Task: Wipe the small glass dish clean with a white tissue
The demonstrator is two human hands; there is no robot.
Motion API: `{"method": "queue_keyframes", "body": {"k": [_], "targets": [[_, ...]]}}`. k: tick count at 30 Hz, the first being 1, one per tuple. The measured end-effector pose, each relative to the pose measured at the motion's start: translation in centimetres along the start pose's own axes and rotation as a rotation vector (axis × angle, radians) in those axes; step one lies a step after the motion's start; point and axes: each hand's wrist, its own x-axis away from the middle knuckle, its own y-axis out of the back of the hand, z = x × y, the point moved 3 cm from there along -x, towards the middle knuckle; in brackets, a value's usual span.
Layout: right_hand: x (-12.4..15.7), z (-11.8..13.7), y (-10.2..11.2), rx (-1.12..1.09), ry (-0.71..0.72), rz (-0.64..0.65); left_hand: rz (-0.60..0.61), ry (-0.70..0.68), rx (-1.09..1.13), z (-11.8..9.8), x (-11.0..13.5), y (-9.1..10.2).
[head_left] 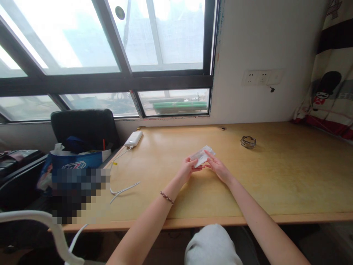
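Observation:
A folded white tissue (pixel 203 156) is held between my two hands just above the wooden table. My left hand (pixel 190 167) grips its near left corner, thumb on top and fingers underneath. From the other side, my right hand (pixel 218 168) has its fingers on the tissue's right edge, some lying on top and some below. The fine folds of the tissue are too small to make out. A braided bracelet (pixel 167 197) circles my left wrist.
On the table (pixel 289 176) lies a dark openwork ring like a bangle (pixel 248 142). A white power bank (pixel 134 139) with a white cable (pixel 125 189) rests at the left edge. Beyond it stands a black chair (pixel 85 123) with a blue bag (pixel 77 162).

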Motion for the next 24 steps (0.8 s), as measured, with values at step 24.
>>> {"method": "queue_keyframes", "body": {"k": [24], "targets": [[11.5, 2.9, 17.9, 1.42, 0.205, -0.141, 0.064, 0.04, -0.173, 0.5, 0.0, -0.2]]}}
